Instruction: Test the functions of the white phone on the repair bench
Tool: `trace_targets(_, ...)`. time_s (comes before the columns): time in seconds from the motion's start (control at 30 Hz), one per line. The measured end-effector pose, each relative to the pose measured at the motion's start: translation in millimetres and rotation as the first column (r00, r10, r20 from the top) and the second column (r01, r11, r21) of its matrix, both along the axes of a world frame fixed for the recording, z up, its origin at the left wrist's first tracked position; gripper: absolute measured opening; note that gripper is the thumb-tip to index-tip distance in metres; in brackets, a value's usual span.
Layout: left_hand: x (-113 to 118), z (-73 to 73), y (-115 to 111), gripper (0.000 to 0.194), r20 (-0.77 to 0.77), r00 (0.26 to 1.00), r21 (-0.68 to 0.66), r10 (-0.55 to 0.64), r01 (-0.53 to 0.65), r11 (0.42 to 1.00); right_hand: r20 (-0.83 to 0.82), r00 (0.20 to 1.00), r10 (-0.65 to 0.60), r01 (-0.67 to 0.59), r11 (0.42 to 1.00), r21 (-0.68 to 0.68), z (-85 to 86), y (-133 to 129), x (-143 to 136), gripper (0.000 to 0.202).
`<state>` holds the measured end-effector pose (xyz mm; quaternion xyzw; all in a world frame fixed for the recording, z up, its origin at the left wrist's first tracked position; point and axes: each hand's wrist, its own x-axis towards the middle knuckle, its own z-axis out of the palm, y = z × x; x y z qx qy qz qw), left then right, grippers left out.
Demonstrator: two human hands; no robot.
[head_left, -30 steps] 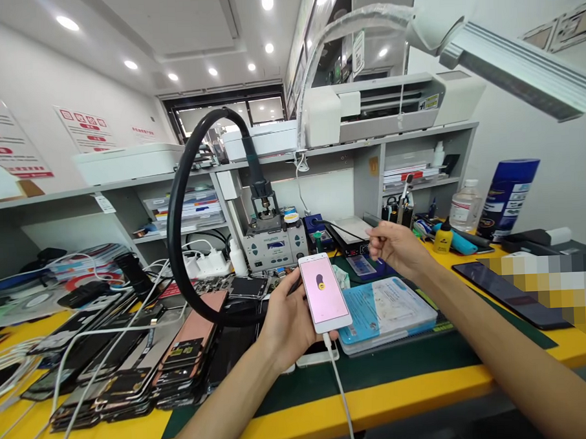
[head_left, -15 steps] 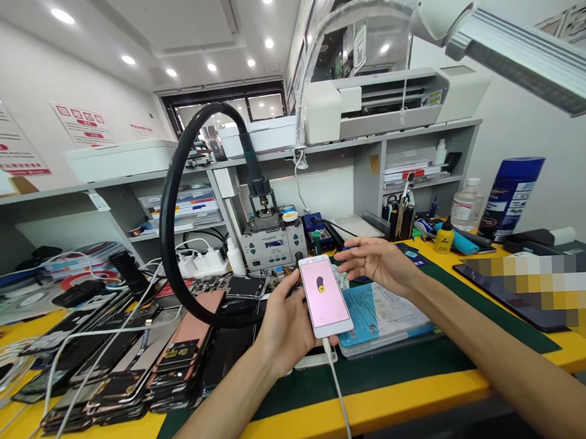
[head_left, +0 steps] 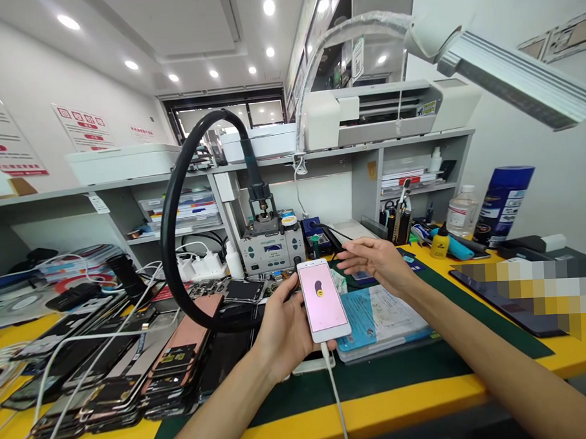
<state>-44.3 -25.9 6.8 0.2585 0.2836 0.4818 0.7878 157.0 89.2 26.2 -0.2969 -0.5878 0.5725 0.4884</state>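
So the left hand [head_left: 284, 333] was half curled round a white phone [head_left: 324, 300], up over the green mat [head_left: 397, 373], white cable [head_left: 338, 399] plugged in its bottom. Right hand [head_left: 378, 265] hung loosely open near it, looking empty.

white phone [head_left: 324, 301], pink screen [head_left: 329, 314], green mat [head_left: 401, 372]

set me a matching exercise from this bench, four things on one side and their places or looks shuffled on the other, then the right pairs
Things
1. phone
2. right hand
3. tall can
4. thick hose

Places or looks
A. mostly blue
B. black, curved in a big loop
C. held in the left hand
D. raised, not gripping the phone

Right pairs: 1-C, 2-D, 3-A, 4-B
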Motion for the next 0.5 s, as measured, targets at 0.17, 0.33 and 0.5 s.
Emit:
trace_targets(0.17,0.1,-0.8,0.4,0.063,-0.015,1.000,-0.001,0.008,-0.008,1.000,0.100,0.980,-0.174,0.145,0.959,0.245,-8.0,0.2,-3.8,0.032)
trace_targets(0.33,-1.4,-1.7,1.0,0.065,-0.028,1.000,0.036,-0.012,0.013,0.999,0.151,0.957,-0.249,0.181,0.914,0.364,-8.2,-6.8,-5.1,0.035)
trace_targets(0.5,-2.2,-2.7,1.5,0.067,-0.027,1.000,0.034,-0.010,0.011,0.999,0.134,0.979,-0.155,0.108,0.945,0.308,-1.1,-12.5,-5.3,0.051)
